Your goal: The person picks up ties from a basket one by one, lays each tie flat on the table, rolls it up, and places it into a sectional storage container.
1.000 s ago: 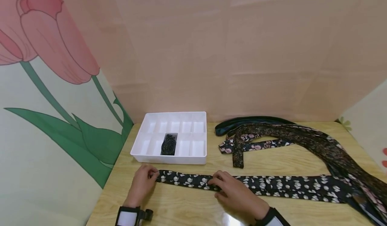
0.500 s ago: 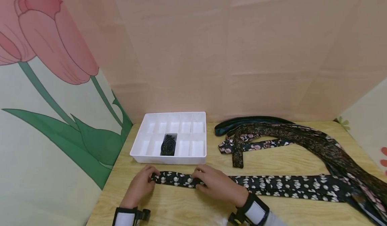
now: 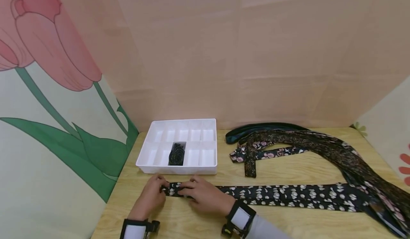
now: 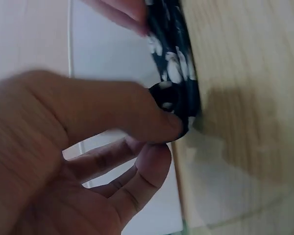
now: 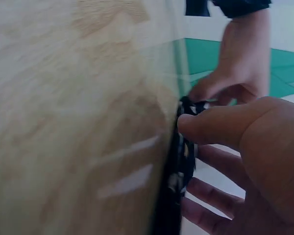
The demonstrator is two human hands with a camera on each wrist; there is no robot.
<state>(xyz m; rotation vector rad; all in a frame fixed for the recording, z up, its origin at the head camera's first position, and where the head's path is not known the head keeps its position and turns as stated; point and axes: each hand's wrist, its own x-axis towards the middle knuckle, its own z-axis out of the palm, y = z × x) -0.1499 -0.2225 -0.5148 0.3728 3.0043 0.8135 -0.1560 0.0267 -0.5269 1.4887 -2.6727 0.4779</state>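
Left hand (image 3: 150,196) pinches the curled end of a black floral tie (image 3: 288,196), right hand (image 3: 206,196) close by on the cloth

Thumb and fingertip of the left hand are closed on a small coil at the tie's narrow end. Just beside it, the right thumb and fingers touch the strip, though from here I can't fairly say whether they grip it or only rest on it. The tie lies stretched across a wood-grained table (image 3: 310,223), in front of a white tray (image 3: 176,169). Behind is a creased tan backdrop (image 3: 243,54); pink tulips (image 3: 57,50) cover the left wall, and the right wall (image 3: 387,118) is paler.

Counting up: one tray, ten compartments in two rows of five, and one dark roll (image 3: 176,155), in the middle compartment of the front row. At least three more ties are heaped to the right: a brown patterned tie (image 3: 320,146), a pink-flowered tie (image 3: 278,153) and a dark teal tie (image 3: 234,138). Two black wristbands (image 3: 240,216), one per arm.

The heap runs off the right edge and its overlaps hide the full number; both arms are cut off, with a pale sleeve (image 3: 266,228) showing on the right one
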